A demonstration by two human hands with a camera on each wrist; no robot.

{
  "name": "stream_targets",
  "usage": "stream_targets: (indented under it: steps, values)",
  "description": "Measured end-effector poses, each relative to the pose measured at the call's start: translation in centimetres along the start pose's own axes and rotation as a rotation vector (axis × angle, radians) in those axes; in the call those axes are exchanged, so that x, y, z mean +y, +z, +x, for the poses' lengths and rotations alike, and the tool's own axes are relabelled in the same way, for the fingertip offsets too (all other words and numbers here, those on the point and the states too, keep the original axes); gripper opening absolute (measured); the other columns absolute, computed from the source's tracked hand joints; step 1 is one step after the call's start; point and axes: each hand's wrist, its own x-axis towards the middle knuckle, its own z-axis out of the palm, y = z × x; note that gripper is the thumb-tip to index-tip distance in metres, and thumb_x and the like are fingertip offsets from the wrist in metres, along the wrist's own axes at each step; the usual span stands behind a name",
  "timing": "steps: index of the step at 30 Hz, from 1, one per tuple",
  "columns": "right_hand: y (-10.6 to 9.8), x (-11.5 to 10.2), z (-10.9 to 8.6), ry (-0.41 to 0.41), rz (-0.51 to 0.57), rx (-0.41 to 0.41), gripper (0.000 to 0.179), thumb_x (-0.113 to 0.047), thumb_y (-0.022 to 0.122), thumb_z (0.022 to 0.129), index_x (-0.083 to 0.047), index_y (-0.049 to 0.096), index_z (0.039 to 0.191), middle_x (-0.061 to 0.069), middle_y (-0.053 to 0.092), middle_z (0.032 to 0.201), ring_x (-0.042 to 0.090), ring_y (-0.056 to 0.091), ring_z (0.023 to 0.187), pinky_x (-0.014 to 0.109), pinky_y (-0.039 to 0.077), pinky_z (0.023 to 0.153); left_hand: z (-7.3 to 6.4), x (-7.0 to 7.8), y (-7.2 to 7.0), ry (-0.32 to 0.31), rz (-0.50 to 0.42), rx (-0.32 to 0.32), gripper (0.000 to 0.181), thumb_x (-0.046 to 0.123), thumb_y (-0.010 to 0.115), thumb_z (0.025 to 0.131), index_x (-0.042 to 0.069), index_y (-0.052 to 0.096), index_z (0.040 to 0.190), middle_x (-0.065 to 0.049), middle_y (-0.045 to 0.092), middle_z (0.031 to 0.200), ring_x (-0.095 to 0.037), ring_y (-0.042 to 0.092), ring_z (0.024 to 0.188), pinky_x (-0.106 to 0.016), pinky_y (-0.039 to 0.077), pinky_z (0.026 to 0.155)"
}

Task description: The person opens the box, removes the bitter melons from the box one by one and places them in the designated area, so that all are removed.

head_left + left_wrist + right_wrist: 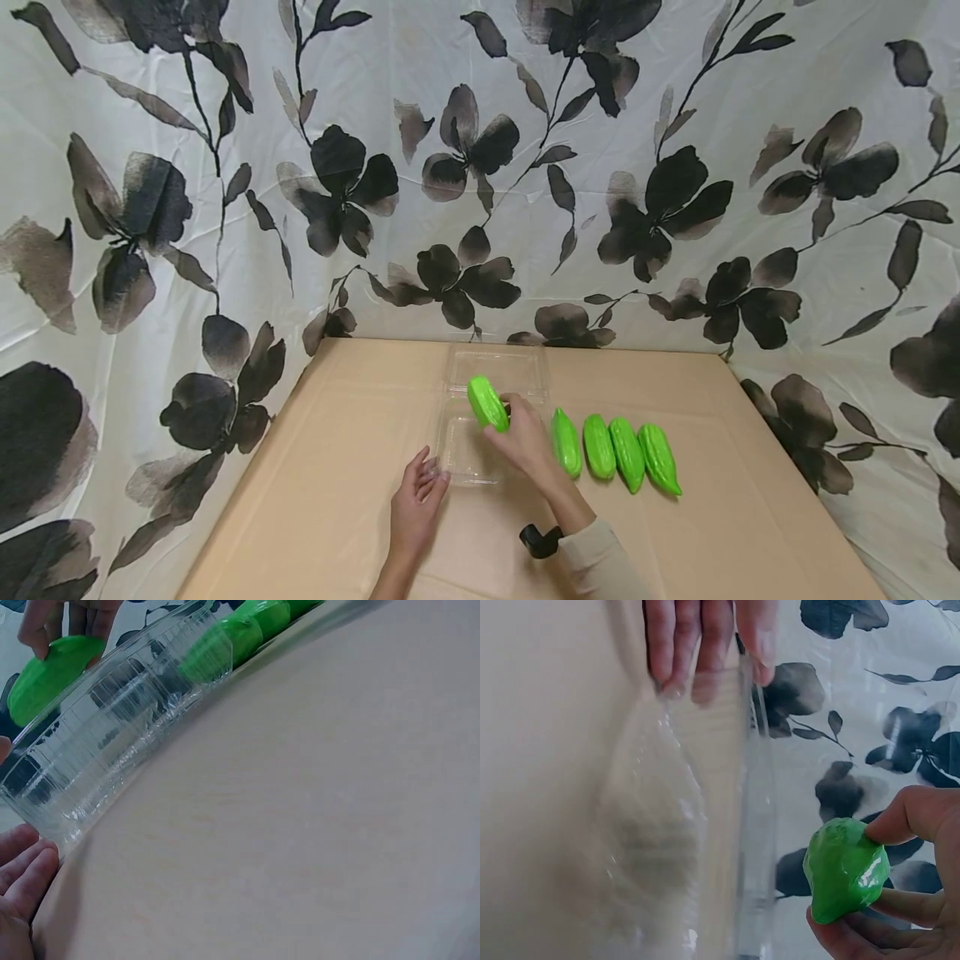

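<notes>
My right hand (525, 442) pinches a glossy green bitter melon (487, 404) between thumb and fingers, above a clear plastic clamshell container (465, 454). In the right wrist view that bitter melon (845, 870) shows a bumpy skin and a blunt tip. At the container's near left corner, my left hand (414, 508) holds the edge, its fingers against the outer wall and the thumb by the rim. The left wrist view shows the see-through ribbed wall (112, 727), with the held bitter melon (52, 679) higher than the rim.
Several more bitter melons (628, 454) lie in a row right of the container. Its open lid (498, 367) lies toward the table's far edge. A floral cloth (465, 217) hangs behind the tan tabletop (360, 417). A black device (542, 542) sits at the right wrist.
</notes>
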Motion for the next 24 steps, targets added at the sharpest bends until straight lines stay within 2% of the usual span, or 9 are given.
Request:
stream_targets:
  steps: [10,17,24]
  values:
    - [-3.3,0.9,0.3,0.004,0.058,0.049,0.057,-0.021,0.073,0.076,0.001,0.06,0.126,0.015,0.068,0.104,0.021,0.065,0.083,0.029,0.06,0.067,0.0,0.2,0.0,-0.013,0.024,0.001,0.058,0.026,0.072,0.094,0.011,0.05,0.145,-0.012,0.067,0.131,-0.009,0.065,0.108,-0.01,0.056,0.094]
    - [-5.8,3.3,-0.1,0.053,0.064,0.124,0.056,-0.022,0.073,0.078,0.0,0.061,0.128,0.015,0.068,0.104,0.023,0.066,0.084,0.03,0.061,0.068,-0.3,0.2,0.0,-0.03,0.01,-0.009,0.058,0.029,0.072,0.093,0.012,0.051,0.145,-0.01,0.067,0.131,-0.02,0.066,0.113,-0.011,0.056,0.095]
    - [-8.9,6.5,-1.2,0.114,0.025,0.176,0.056,-0.024,0.072,0.082,-0.001,0.059,0.131,0.017,0.068,0.109,0.027,0.067,0.09,0.036,0.062,0.072,-0.3,0.1,-0.1,-0.007,0.006,-0.02,0.057,0.028,0.07,0.095,0.012,0.049,0.146,-0.013,0.066,0.133,-0.026,0.066,0.116,-0.013,0.056,0.097]
